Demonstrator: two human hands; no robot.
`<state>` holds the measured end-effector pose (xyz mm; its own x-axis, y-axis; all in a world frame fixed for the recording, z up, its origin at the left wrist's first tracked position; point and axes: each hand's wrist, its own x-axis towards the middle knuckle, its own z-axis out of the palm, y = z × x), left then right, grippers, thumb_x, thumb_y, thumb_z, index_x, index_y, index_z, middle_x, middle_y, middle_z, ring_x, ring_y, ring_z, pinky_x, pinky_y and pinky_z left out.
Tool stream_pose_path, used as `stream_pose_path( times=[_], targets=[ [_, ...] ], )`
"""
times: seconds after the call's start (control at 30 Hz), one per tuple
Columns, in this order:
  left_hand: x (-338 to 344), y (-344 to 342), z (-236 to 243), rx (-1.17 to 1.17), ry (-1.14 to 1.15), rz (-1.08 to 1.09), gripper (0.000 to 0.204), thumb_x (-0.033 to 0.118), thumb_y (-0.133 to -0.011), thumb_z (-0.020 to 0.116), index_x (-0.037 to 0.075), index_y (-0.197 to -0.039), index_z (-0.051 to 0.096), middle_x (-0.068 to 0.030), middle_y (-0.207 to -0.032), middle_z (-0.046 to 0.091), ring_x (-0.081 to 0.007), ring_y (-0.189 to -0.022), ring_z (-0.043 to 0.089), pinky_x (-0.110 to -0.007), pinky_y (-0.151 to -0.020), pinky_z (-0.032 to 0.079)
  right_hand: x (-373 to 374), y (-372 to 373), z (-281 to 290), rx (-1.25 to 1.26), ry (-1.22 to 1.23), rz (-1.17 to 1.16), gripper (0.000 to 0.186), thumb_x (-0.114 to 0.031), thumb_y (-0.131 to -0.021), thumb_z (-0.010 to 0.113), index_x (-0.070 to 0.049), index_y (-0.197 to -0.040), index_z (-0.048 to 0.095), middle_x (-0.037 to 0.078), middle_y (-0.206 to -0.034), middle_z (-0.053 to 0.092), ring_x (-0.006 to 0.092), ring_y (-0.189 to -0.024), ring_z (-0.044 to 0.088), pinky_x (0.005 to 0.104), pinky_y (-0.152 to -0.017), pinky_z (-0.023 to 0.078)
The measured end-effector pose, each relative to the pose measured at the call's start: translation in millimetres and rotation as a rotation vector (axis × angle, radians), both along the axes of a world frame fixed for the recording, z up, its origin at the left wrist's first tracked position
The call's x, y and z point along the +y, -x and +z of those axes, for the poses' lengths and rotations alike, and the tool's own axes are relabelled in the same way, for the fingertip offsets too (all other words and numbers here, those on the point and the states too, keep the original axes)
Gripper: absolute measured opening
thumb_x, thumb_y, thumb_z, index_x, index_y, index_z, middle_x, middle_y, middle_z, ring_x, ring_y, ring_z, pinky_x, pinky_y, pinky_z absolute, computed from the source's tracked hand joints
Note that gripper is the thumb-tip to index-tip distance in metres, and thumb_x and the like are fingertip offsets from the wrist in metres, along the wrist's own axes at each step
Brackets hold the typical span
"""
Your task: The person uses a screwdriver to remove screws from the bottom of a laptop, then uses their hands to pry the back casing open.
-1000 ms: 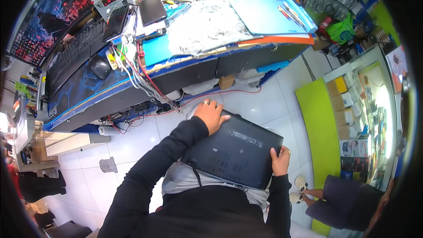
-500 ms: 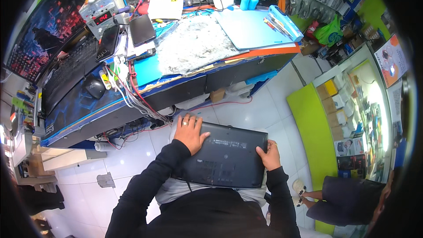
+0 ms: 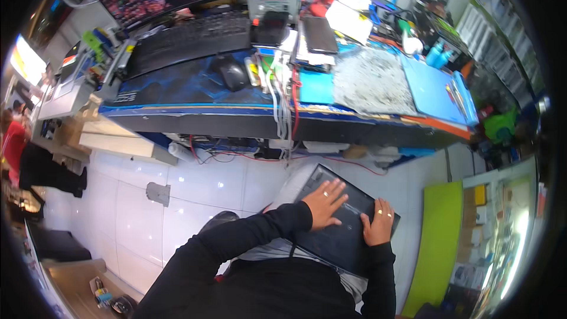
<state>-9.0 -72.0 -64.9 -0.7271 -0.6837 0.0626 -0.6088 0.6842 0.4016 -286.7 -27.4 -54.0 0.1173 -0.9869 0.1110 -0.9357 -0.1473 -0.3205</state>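
Note:
A dark laptop (image 3: 331,240) rests on my lap, turned at an angle, with its underside facing up. My left hand (image 3: 325,205) lies on the far-middle part of this underside, fingers stretched and spread, palm down. A ring shows on one of its fingers. Close by on the right, my right hand (image 3: 378,223) lies over the laptop near its far right edge, thumb apart from the fingers, also wearing a ring. Parts of the laptop's surface are hidden under both hands and the right sleeve.
Ahead runs a workbench with a keyboard (image 3: 192,38), a mouse (image 3: 231,72), a power supply (image 3: 271,0), a phone (image 3: 319,35) and a grey work mat (image 3: 372,80). Cables (image 3: 285,106) hang off its front. A green-sided display case (image 3: 435,242) stands right; a person (image 3: 44,159) is far left.
The view has swung left. The laptop has turned clockwise on my lap. My left hand has moved inward over its underside, and my right hand has shifted from gripping the side to lying on top.

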Motion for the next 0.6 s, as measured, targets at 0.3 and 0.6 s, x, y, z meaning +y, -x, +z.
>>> stream_pose_path(
  times=[0.3, 0.6],
  targets=[
    [-66, -208, 167, 0.470, 0.059, 0.217, 0.007, 0.014, -0.095, 0.077, 0.010, -0.101, 0.080, -0.0093, -0.093, 0.077, -0.0279, -0.085, 0.075, -0.040, -0.077, 0.060, -28, 11, -15, -0.005, -0.175, -0.069, 0.056, -0.031, -0.093, 0.077, 0.004, -0.134, 0.063, 0.023, -0.125, 0.064, 0.0441, -0.122, 0.057, 0.0549, -0.109, 0.041],
    [-261, -630, 350, -0.306, 0.770, 1.190, 0.040, 0.044, -0.106, 0.063, 0.008, -0.118, 0.076, -0.0194, -0.105, 0.077, -0.0428, -0.103, 0.074, -0.053, -0.089, 0.058, -17, 16, -20, 0.011, -0.124, -0.119, 0.052, -0.028, -0.095, 0.073, 0.004, -0.134, 0.063, 0.024, -0.123, 0.063, 0.0464, -0.122, 0.054, 0.0568, -0.111, 0.038]
  ],
)
